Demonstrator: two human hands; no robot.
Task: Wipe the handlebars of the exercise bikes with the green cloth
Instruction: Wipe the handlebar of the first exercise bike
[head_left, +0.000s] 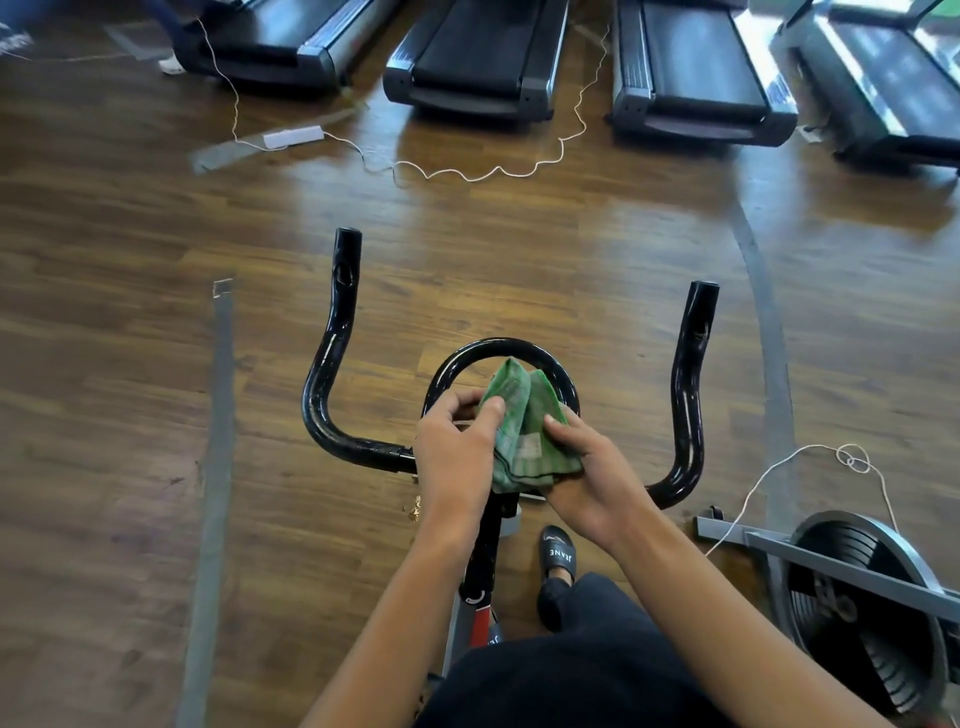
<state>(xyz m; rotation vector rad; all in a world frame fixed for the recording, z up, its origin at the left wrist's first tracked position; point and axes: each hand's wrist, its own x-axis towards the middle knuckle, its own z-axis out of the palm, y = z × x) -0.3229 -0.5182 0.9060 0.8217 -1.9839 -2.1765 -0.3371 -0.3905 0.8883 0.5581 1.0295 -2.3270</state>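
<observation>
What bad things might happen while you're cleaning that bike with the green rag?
The left hand and right hand hold the green cloth bunched over the middle loop of the handlebars, so the long side bars might get missed. The white cord lies on the floor to the right of the sandalled foot and could trip the person when stepping toward the next bike.

Black sandal (557, 560), on the floor just below the handlebar (332, 364), right of the bike post (485, 551): white lettering across the strap, reads "JEANE". Pale tag (530, 447) on green cloth (511, 395) at handlebar centre: too blurred to read.
</observation>
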